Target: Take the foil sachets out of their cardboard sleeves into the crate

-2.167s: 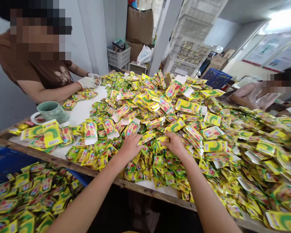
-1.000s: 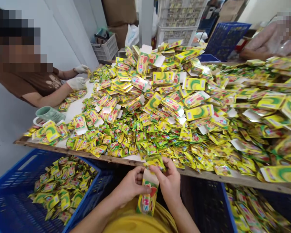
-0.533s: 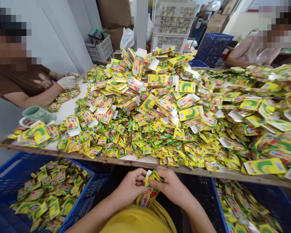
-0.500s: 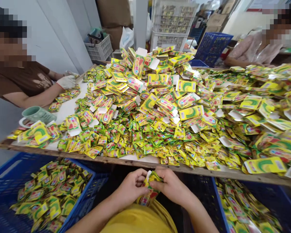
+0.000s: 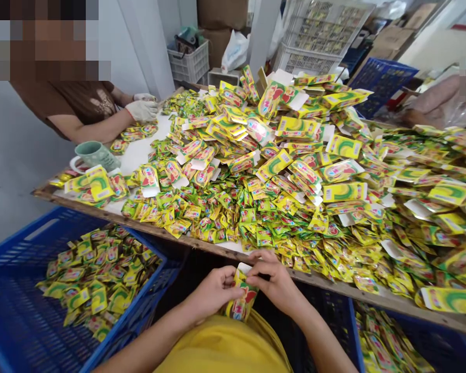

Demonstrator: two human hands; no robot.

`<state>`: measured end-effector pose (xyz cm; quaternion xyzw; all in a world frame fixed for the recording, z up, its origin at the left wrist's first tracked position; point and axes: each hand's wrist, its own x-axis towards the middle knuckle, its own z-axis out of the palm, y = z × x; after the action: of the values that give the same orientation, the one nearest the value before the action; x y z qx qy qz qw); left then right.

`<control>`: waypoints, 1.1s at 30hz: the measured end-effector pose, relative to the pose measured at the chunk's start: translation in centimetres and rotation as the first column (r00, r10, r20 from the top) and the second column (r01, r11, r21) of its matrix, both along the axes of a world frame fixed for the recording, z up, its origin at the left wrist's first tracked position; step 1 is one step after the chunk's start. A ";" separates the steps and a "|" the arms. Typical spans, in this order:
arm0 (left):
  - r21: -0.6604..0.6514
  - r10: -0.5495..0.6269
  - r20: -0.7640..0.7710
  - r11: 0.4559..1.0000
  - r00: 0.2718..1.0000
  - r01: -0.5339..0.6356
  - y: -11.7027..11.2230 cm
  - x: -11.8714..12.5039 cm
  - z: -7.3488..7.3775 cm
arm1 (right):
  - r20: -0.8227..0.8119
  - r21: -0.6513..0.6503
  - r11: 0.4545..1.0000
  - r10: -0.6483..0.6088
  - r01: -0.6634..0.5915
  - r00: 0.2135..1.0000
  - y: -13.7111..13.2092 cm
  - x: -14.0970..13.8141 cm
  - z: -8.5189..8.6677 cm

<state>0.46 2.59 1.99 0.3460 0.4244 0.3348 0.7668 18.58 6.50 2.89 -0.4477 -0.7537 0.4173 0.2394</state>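
Gripping a fruit-printed carton (image 5: 239,306) in the left hand (image 5: 215,290), just off the near edge of the desk (image 5: 202,245). Bending the right hand (image 5: 271,274) narrow at the white flap (image 5: 244,268); cannot tell if holding anything. No longer showing green sachet outside (probably tucked in, so nearly loaded). Heaped beyond with loose sachets (image 5: 217,210).

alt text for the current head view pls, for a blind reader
A person's left hand holds a small yellow carton, the right hand at its top. Beyond, a table is heaped with similar cartons and sachets; a gloved co-worker is at its left end, a blue crate of packets below.
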 end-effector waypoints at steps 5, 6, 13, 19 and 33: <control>-0.020 -0.035 0.074 0.999 0.997 0.036 0.2 -0.6 0.0 | -0.087 -0.185 0.979 0.076 -0.091 0.993 -1.1 0.2 0.6; -0.024 -0.031 0.089 0.999 0.996 0.033 0.2 -0.7 0.0 | -0.110 -0.168 0.986 -0.037 0.018 0.993 -1.4 0.3 0.4; -0.035 -0.038 0.154 0.998 0.987 0.044 0.6 -0.6 -0.3 | -0.186 -0.190 0.943 -0.309 0.275 0.933 -3.0 0.5 -0.5; 0.038 -0.124 -0.059 0.991 0.990 0.127 0.8 0.0 -1.0 | 0.003 -0.099 0.995 -0.031 0.031 1.000 -2.4 -0.6 0.1; -0.372 0.046 0.203 0.928 0.978 0.034 1.4 -0.3 -0.8 | -0.362 -0.909 0.413 -0.716 -0.056 0.596 -3.1 -1.6 -2.1</control>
<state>0.16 4.01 1.16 0.1557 0.3987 0.2846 0.8578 16.97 3.42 0.78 -0.4555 -0.1618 0.8050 0.3439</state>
